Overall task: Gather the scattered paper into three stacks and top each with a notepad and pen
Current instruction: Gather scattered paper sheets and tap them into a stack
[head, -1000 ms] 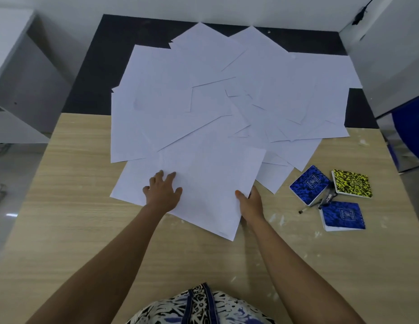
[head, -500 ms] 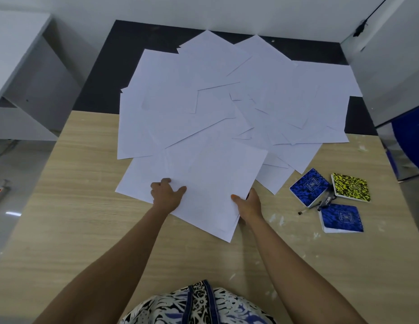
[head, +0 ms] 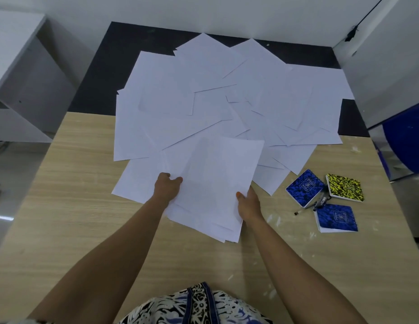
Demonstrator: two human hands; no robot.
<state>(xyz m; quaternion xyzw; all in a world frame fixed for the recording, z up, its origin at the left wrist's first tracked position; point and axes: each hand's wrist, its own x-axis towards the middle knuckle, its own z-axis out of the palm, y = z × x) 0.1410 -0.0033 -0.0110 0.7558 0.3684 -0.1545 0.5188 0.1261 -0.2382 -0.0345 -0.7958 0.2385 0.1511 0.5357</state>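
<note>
A sheet is gripped at its near edge by the left hand and right hand, above scattered paper on the surface; notepads and pens lie right

A light wood table (flecked with white marks) meets a black mat; a blue drum stands right.
</note>
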